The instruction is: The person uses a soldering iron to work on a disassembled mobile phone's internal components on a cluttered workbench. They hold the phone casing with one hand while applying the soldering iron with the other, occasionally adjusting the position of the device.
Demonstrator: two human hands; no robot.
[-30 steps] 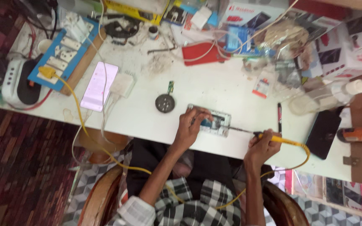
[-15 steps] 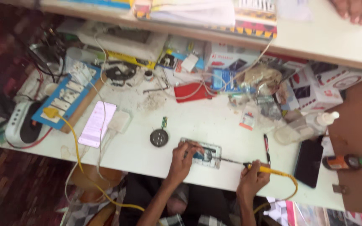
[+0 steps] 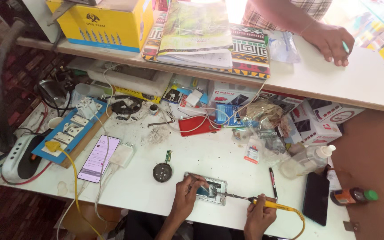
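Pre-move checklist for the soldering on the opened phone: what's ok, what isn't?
1. Left hand steadies the opened phone with tweezers at the board: ok.
2. Right hand grips the yellow soldering iron, tip at the phone's right edge: ok.
3. Tip on the right joint: cannot tell, too small.
4. Iron's yellow cord loops off the table edge beside the right hand, close to the black phone: not ok.
5. Plastic bottle lies on its side a little beyond the iron: not ok.
6. Another person's hand rests on the upper counter, well away from the work: ok.
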